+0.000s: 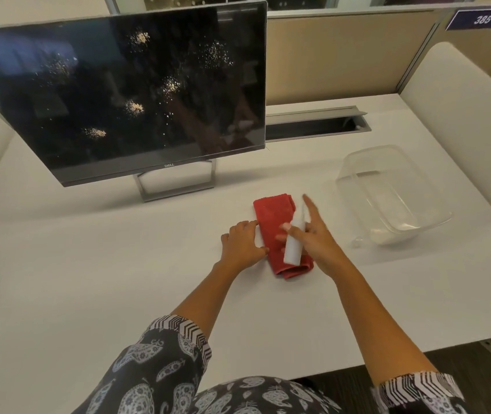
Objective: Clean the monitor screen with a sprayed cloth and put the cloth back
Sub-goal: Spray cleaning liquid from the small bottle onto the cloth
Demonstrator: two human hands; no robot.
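Two hands at the cloth [277,234], right of the monitor [118,94] stand: left hand [242,245] open, pinning its edge; right hand [313,234] gripping the bottle [293,245]. I'd expect soft, limp, light; pinch a fold.

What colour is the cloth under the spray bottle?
Red, a folded cloth on the white desk; head view shows it.

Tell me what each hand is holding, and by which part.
Right hand grips the white spray bottle around its body. Left hand holds nothing, pressing the red cloth's left edge.
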